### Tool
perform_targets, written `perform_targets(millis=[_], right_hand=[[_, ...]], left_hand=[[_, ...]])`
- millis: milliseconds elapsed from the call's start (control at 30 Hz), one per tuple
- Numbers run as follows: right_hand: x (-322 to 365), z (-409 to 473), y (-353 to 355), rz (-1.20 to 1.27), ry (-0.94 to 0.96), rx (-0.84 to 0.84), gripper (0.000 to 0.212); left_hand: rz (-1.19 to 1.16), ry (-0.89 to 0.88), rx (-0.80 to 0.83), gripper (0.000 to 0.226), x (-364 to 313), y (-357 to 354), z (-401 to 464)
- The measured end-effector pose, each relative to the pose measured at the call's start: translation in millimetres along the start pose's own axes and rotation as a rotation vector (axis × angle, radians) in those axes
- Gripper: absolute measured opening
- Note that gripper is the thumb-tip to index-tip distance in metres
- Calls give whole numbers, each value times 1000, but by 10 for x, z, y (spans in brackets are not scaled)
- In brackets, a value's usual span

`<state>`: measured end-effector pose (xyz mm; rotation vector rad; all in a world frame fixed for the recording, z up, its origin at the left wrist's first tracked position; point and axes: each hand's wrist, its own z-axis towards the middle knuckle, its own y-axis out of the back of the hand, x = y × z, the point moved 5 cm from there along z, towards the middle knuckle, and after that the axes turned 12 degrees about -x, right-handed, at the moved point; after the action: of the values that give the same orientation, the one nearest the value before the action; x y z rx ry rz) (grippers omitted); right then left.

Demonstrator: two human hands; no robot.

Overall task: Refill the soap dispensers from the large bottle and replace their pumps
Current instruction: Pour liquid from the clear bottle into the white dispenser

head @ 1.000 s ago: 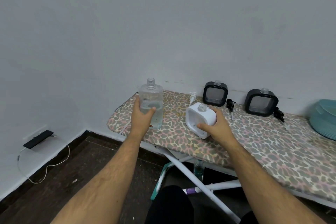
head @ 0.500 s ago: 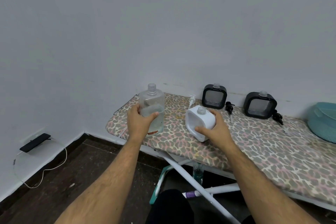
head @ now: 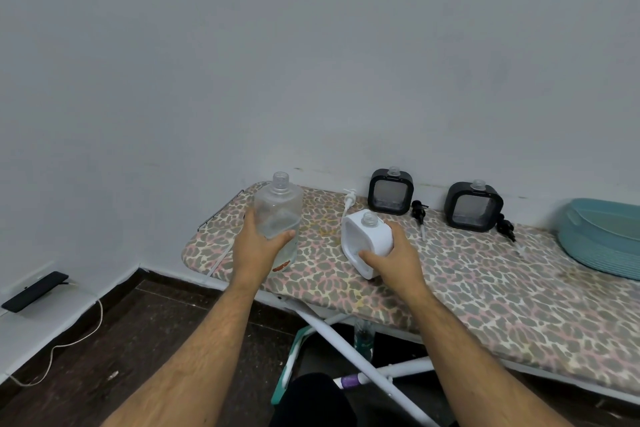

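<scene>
My left hand [head: 258, 246] grips the large clear bottle [head: 278, 215], uncapped and tilted slightly, just above the leopard-print ironing board [head: 485, 288]. My right hand [head: 394, 258] holds the white square dispenser [head: 365, 239], open-necked, on the board. Its white pump [head: 349, 199] lies behind it. Two black dispensers [head: 390, 191] [head: 473, 206] stand open-necked against the wall, each with a black pump [head: 419, 211] [head: 505, 227] lying to its right.
A teal basket [head: 602, 236] sits at the board's right end. The white board legs [head: 346, 340] cross below, with a small bottle [head: 363, 340] under them. A black phone [head: 34, 290] with a cable lies on the low ledge at left.
My left hand has lifted the clear bottle a little off the board and tilted it. My right hand keeps its hold on the white dispenser.
</scene>
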<state>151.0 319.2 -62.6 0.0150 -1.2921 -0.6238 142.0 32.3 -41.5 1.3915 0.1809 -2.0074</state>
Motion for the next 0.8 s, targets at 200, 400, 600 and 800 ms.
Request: perform_targets(millis=[200,400,600,800], right_hand=[[36,-13,60,12,1,-20,65],[24,-32,130,-16,9,-44,69],[29,-91,129,-66,5,-89,81],[15,-105,152,-114,-3,-88,71]], left_hand=[[80,-48,-51,81,-150,-45,-62],[246,-203,43,83,-381,-102,-54],[382,-347,145,88,-589,-148,-75],[502,-452,346,78,-732,-189,-44]])
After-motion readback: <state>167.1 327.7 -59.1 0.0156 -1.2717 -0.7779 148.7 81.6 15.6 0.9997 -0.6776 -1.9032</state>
